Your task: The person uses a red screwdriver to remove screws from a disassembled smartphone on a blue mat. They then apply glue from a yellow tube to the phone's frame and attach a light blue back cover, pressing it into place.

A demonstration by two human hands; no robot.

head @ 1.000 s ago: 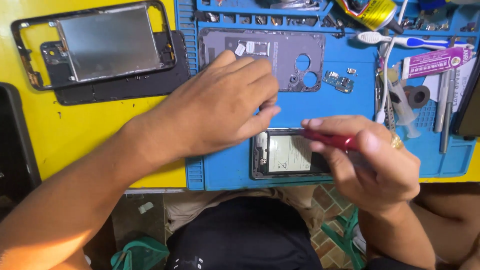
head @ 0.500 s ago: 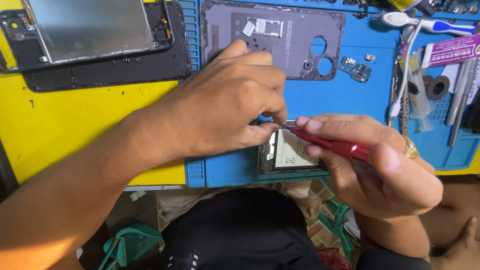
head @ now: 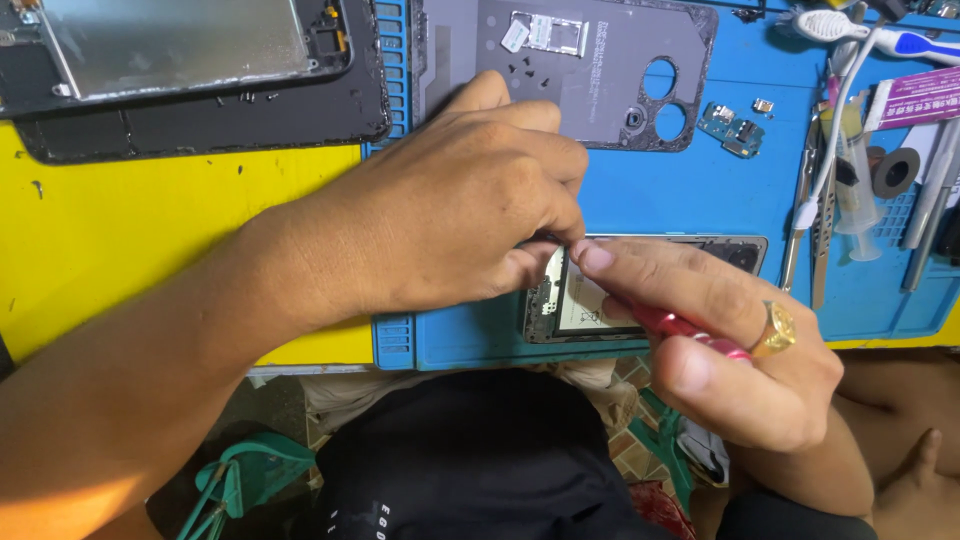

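Observation:
An opened phone body (head: 600, 305) lies on the blue repair mat (head: 700, 200) near the table's front edge, mostly covered by both hands. My left hand (head: 460, 200) rests over its left end, fingertips pinched down on the frame. My right hand (head: 720, 340), wearing a gold ring, grips a red-handled screwdriver (head: 690, 330) whose tip is hidden under my fingers at the phone's upper left corner. The fingertips of both hands touch there.
A grey phone back cover (head: 580, 70) with tiny screws lies on the mat behind my hands. A dark phone frame with metal plate (head: 190, 70) sits on the yellow tabletop (head: 150, 240). A small circuit board (head: 735, 130), tweezers (head: 820, 220), syringe and toothbrush crowd the right.
The view has moved closer and lower. My right hand with the red screwdriver has come up to meet my left fingertips at the phone's corner.

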